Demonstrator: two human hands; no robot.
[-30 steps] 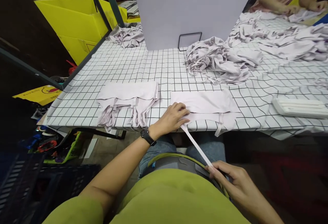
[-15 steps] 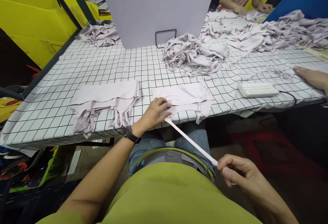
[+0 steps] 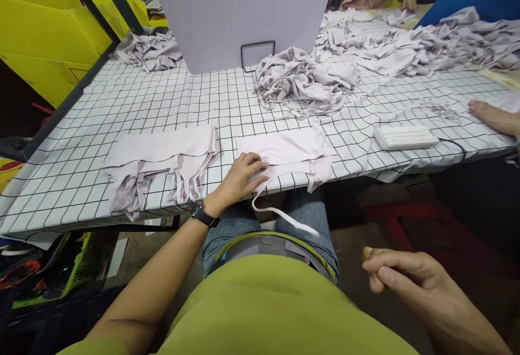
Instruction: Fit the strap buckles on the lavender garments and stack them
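Head view, which is all I've got. Containers first: there's a yellow box (image 3: 40,35) up left, and its inside is mostly hidden. Down left under the table (image 3: 93,111) sits a green basket (image 3: 77,276) with a dark and reddish jumble in it, too murky to make out.

The pale pink folded garment (image 3: 288,146) lies near the front edge of the table, between a folded stack (image 3: 162,146) on its left and a white plastic block (image 3: 406,137) farther right. Its long axis runs left to right, roughly along the edge, right end tipped slightly away from the wearer. Strappy side faces the wearer. 1 loose strap (image 3: 280,213) droops over the edge above the lap, free end pointing right.

Left hand (image 3: 244,175) is down on the garment's near left corner; can't tell if it's pinching or only pressing. Right hand (image 3: 410,276) hangs well apart from the strap, fingers curled; can't tell whether thumb and forefinger touch.
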